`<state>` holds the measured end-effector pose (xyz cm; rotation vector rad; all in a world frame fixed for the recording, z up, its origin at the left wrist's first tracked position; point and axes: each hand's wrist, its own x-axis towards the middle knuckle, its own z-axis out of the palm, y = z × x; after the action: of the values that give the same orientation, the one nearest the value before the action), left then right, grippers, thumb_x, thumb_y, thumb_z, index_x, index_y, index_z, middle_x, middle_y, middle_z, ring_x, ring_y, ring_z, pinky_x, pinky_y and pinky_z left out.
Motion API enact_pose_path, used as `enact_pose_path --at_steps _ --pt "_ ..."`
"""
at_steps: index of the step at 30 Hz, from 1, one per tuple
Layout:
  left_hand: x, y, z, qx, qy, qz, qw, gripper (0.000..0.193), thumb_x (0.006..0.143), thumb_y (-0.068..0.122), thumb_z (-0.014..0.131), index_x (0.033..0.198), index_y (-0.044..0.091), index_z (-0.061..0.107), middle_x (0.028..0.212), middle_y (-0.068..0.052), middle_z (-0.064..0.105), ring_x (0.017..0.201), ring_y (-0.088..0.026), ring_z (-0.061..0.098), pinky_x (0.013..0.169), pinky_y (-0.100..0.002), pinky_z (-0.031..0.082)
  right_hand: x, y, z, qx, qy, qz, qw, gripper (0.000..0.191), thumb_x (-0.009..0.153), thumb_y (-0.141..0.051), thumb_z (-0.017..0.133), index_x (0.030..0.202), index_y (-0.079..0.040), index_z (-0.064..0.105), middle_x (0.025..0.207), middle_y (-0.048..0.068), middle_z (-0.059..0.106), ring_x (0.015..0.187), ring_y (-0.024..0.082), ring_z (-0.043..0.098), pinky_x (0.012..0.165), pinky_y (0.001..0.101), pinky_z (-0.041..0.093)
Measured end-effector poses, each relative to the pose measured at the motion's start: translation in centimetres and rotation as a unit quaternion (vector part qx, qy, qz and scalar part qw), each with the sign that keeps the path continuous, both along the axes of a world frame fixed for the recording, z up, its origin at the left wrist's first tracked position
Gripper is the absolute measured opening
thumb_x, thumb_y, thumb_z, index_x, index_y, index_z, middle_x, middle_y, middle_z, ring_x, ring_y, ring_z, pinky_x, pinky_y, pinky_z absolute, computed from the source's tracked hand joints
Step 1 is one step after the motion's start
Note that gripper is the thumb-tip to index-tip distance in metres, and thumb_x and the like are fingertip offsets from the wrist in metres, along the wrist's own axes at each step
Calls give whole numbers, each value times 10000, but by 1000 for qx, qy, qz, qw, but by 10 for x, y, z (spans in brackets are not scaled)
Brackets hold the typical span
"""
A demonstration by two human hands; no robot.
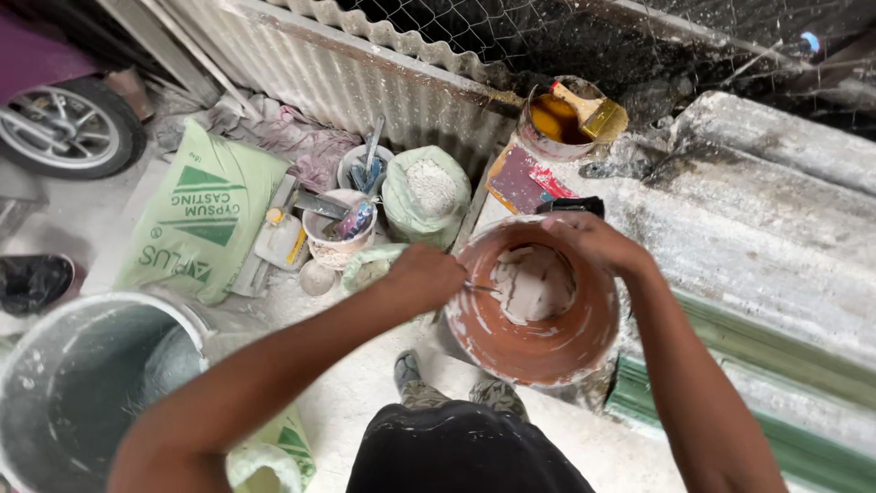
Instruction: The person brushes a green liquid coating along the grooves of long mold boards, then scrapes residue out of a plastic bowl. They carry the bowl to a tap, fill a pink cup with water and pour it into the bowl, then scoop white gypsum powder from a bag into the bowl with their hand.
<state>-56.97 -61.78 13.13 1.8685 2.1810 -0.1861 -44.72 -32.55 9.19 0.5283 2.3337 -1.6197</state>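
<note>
Both hands work at the orange bowl (534, 315): the left hand (427, 272) is closed on a thin tool (481, 288) reaching in over the near-left rim, and the right hand (591, 239) grips the far rim. White plaster (534, 283) lies partly spread inside, with bare orange wall around it, so the mixing looks unfinished. Close by to the left stand a tub (339, 233), an open sack (426, 192) and a grey bucket (82, 383); a corrugated sheet (757, 237) flanks the right, leaving little room.
</note>
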Motion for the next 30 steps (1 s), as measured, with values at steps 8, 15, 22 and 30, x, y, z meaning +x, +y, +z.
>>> enact_pose_path --at_steps 8,15,22,30 --pt "40 37 -48 103 -173 36 979 203 822 61 600 970 22 734 958 -201 743 911 -377 738 745 -502 578 52 -22 15 28 46 -176 983 474 1048 -397 523 1316 -31 660 1206 78 721 1097 152 620 983 339 497" --pt "83 85 -110 109 -234 144 955 216 883 91 578 1010 -36 697 963 -272 737 905 -430 734 773 -539 579 59 -57 -1 23 102 -214 971 491 1009 -412 570 1323 -47 667 1203 98 724 1096 177 640 987 341 508" --pt "101 73 -131 74 -104 131 983 196 911 114 597 873 72 784 911 -174 768 844 -311 770 693 -441 615 51 -67 4 90 117 -171 974 522 1009 -444 566 1334 -46 657 1227 116 732 1128 194 656 1017 346 492" --pt "81 92 -107 140 -54 109 983 190 919 144 627 853 119 803 852 -128 767 807 -293 771 663 -418 609 53 -73 18 6 -50 -229 972 500 1058 -380 581 1498 -151 644 1170 262 703 931 344 673 908 516 546"
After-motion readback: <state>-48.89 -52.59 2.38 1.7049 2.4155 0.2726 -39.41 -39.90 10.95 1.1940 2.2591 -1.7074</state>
